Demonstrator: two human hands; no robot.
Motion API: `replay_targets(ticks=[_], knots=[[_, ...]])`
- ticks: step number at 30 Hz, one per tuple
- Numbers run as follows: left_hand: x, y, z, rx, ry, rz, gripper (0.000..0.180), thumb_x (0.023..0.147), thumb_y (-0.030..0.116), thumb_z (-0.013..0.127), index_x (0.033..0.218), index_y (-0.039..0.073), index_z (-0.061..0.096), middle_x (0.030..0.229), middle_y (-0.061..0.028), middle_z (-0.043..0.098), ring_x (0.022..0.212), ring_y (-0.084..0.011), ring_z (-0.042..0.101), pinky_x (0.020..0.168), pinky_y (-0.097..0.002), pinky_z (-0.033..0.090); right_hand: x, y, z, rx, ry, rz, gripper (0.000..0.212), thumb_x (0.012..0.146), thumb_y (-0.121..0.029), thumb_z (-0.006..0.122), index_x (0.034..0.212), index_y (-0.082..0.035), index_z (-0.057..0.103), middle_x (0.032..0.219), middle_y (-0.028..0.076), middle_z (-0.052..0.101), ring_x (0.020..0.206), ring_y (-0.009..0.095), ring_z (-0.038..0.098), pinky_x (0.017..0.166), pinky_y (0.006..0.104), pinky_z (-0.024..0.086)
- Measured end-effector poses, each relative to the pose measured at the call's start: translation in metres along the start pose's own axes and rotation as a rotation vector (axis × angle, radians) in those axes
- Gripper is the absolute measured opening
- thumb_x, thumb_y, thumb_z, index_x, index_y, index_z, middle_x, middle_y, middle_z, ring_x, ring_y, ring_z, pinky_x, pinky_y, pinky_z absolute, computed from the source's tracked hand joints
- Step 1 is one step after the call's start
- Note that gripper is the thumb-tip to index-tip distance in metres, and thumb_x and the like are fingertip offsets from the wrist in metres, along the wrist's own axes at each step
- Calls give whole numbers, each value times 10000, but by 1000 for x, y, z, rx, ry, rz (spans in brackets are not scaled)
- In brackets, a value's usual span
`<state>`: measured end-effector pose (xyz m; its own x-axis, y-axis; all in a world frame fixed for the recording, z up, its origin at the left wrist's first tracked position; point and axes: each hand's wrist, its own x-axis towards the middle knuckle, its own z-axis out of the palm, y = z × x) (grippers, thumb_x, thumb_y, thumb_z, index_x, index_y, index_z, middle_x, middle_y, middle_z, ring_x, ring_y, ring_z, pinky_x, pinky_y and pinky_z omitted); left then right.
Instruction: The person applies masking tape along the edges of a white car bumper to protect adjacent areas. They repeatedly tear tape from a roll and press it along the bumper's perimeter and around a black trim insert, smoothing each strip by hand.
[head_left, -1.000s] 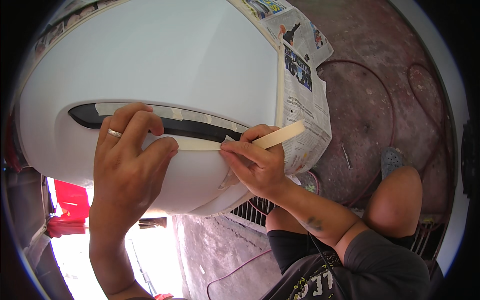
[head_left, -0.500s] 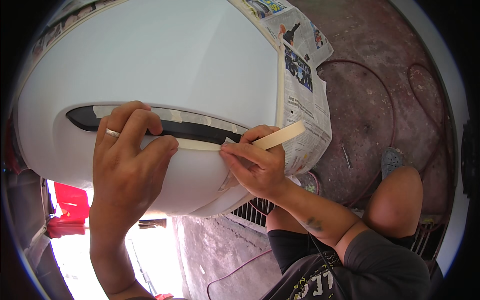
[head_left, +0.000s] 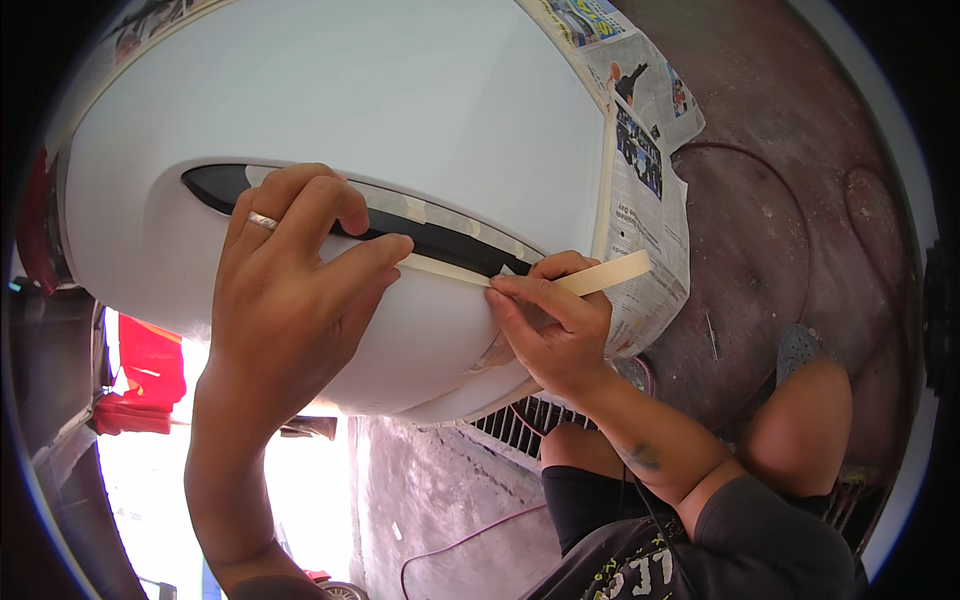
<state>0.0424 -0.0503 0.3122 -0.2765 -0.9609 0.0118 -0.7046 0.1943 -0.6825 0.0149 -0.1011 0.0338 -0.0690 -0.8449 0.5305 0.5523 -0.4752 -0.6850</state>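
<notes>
A long black trim strip (head_left: 450, 243) is set in a smooth white curved panel (head_left: 420, 90). Pieces of pale masking tape (head_left: 405, 207) lie along its upper edge. Another length of tape (head_left: 445, 270) runs along the lower edge. My left hand (head_left: 285, 280), a ring on one finger, lies over the strip's left part, fingers bent and apart, thumb tip at the lower tape. My right hand (head_left: 560, 325) is closed at the strip's right end, gripping a roll of masking tape (head_left: 615, 272) that sticks out to the right. Its thumb and forefinger pinch at the tape's edge.
Newspaper (head_left: 640, 220) is taped along the panel's right edge. A reddish hose (head_left: 790, 190) curves over the stained floor on the right. Below the panel lies a floor grate (head_left: 510, 425). Red cloth (head_left: 150, 375) hangs at the left, beside a glaring bright area.
The view has shifted, so the panel and both hands appear farther right. My left thumb and forefinger have spread a little wider apart. My right hand keeps its grip on the tape roll.
</notes>
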Motion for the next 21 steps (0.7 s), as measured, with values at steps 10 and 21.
replay_targets(ticks=[10,21], knots=[[2,-5,-11,21,-29,29,337,651,90,958,967,112,844,1058,-38,665,1218,-301,654,1013,-488,522,-2,-2,-2,43,-32,46,176,842,-69,939,1006,-76,875,926,54,670,816,184,638,672,321,508],[15,2,2,64,-66,179,189,728,106,893,880,82,781,1000,-49,637,1152,-275,670,944,-466,535,-5,2,1,78,-11,97,141,872,-59,916,1003,-68,863,942,50,668,799,181,641,693,317,506]])
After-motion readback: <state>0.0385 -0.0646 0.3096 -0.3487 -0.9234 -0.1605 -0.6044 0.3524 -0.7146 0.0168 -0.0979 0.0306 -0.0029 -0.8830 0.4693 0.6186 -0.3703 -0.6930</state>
